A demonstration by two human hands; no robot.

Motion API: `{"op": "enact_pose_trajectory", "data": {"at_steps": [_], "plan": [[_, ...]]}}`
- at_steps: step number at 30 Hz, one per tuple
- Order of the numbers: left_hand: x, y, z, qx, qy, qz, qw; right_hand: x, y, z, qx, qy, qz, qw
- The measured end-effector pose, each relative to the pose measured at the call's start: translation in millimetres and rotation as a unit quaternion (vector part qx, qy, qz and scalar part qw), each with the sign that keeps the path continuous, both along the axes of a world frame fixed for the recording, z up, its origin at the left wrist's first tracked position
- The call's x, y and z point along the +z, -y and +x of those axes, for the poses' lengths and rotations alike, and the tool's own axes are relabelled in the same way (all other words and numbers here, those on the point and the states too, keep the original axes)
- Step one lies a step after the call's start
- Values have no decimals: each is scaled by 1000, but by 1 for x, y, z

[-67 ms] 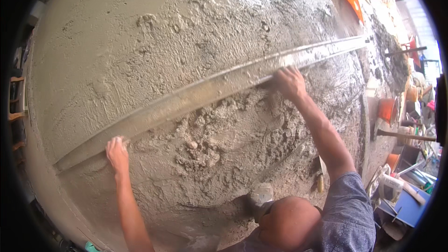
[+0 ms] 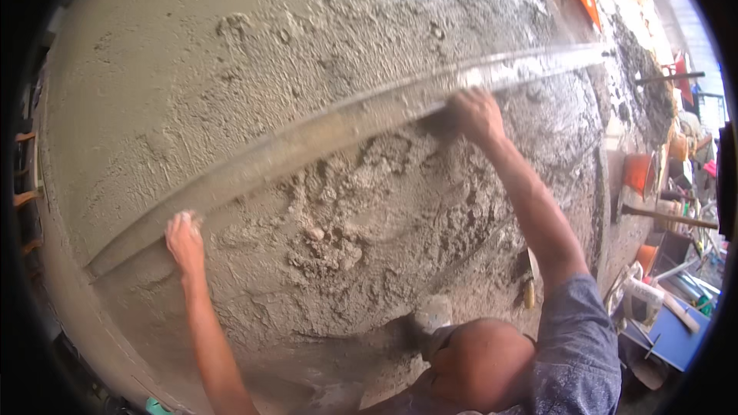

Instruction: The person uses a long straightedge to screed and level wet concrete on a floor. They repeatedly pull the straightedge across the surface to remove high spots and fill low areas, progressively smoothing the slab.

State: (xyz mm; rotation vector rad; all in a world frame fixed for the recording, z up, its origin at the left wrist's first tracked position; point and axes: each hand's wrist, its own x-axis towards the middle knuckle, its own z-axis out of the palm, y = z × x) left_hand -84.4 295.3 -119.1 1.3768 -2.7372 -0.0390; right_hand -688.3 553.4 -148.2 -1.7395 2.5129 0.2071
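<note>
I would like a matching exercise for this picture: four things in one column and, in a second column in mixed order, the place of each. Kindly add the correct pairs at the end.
Things
1. long bar
2. left hand
3. right hand
4. blue panel

Places
A. at the near edge of the bar, right of its middle in the picture
B. at the lower right of the picture, away from the bar
C. stretched across the grey mix
D. at the near edge of the bar, toward its left end

Pairs: 1-C, 2-D, 3-A, 4-B
</note>
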Motion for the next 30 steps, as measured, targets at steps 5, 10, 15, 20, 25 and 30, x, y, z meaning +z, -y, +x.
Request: {"op": "enact_pose_trajectory", "data": {"at_steps": [5, 10, 15, 20, 25, 30], "plan": [[-3, 121, -72, 52, 50, -17, 997, 5, 123, -55, 4, -32, -70, 997], [-17, 186, -98, 49, 13, -55, 997, 24, 223, -99, 3, 7, -105, 994], [-18, 175, -109, 80, 41, -51, 995, 17, 224, -93, -33, -15, -8, 999], [3, 80, -68, 80, 60, 1, 995, 24, 136, -61, 28, 41, -99, 994], [-11, -4, -18, 18, 27, 4, 999, 35, 8, -12, -9, 64, -20, 998], [1, -88, 9, 20, 21, 57, 998, 41, -87, 26, -34, 67, 30, 997]]}}
